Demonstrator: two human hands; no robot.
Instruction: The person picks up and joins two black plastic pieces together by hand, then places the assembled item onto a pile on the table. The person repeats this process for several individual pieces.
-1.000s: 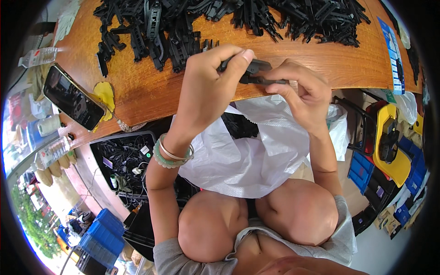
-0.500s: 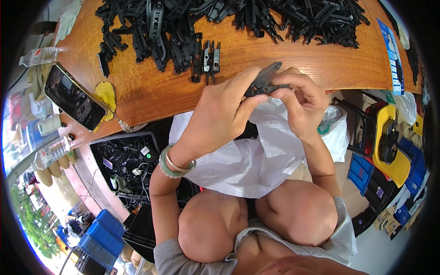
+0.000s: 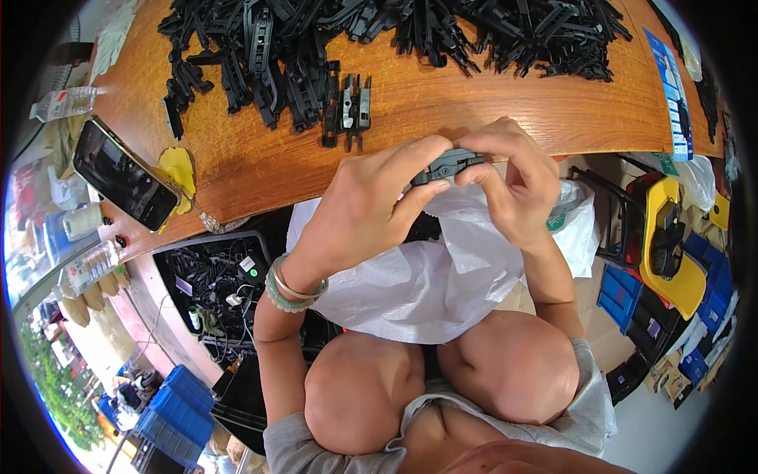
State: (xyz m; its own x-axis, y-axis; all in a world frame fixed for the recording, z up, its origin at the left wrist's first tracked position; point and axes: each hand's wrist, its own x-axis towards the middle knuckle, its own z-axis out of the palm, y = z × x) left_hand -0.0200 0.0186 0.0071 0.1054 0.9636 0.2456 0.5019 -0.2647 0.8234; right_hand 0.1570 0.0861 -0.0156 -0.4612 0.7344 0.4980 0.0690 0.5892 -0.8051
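Held item: small plastic part, slightly above and right of centre in the frame, level with the front edge of the wooden surface. Dark grey, longish, low in profile; a small round mark sits on the side facing the camera, and the right end looks finely ridged. Left end partly hidden by fingers.

Left hand: grip pinches the left portion of the part between thumb and forefinger. Right hand: grip closed around the ridged right end, thumb below, forefinger above.

Upper centre-left: three narrow pieces lie side by side, black with some silvery metal. Top of frame: wide heap of black parts. Below the hands: white sack, wrinkled, above the knees.
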